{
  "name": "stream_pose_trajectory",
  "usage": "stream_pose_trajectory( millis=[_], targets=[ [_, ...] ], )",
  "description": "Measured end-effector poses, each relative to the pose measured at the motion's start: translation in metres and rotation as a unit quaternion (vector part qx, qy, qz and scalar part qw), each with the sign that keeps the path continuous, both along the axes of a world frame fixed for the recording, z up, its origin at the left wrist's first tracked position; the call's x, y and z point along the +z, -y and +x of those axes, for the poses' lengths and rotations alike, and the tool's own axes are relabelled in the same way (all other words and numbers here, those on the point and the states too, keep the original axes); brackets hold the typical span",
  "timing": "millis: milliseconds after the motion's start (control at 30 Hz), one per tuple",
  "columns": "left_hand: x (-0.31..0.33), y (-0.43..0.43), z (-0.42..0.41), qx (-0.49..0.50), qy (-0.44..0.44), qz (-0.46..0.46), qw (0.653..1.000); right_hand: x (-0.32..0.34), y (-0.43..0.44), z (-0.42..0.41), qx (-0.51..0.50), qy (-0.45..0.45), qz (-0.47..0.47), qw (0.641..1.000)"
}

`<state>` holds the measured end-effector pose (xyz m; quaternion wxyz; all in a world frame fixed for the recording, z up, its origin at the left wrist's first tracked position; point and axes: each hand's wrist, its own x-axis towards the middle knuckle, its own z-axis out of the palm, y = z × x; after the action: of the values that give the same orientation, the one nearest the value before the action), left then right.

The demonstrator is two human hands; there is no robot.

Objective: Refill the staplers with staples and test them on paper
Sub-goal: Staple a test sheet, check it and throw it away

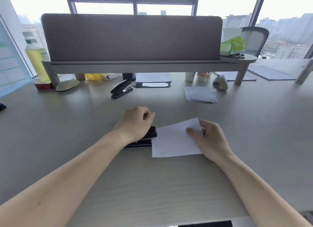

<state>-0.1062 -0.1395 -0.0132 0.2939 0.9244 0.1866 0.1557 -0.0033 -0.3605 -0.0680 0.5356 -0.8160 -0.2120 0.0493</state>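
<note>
A black stapler [149, 137] lies on the desk in the middle, its nose pointing right. My left hand [135, 123] rests on top of it with curled fingers, pressing with the heel of the hand and hiding most of its body. A white sheet of paper [172, 140] lies with its left edge in the stapler's mouth. My right hand [206, 138] pinches the sheet's right edge, thumb on top. A second black stapler [121, 89] stands farther back with its top raised. A stack of white paper slips [201, 94] lies at the back right.
A grey monitor shelf [135, 66] with a fabric screen spans the back of the desk. Under and beside it are a yellow bottle [36, 57], a white mouse [67, 84], paper cups [198, 76] and a white controller [221, 82]. A laptop edge [203, 224] shows at the bottom.
</note>
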Motion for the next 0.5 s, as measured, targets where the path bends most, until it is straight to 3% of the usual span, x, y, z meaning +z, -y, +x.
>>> stream_pose_trajectory(
  millis=[133, 300, 500],
  targets=[
    [0.008, 0.002, 0.027, 0.033, 0.027, 0.019, 0.999, 0.001, 0.001, -0.003, -0.001, 0.015, -0.008, 1.0],
    [-0.002, 0.01, 0.05, 0.027, -0.048, 0.098, 0.994, 0.0, 0.002, -0.004, 0.004, 0.027, -0.014, 1.0],
    [-0.008, 0.008, 0.05, 0.037, -0.049, 0.067, 0.996, -0.002, 0.005, 0.0, 0.016, 0.027, -0.001, 1.0]
  ],
)
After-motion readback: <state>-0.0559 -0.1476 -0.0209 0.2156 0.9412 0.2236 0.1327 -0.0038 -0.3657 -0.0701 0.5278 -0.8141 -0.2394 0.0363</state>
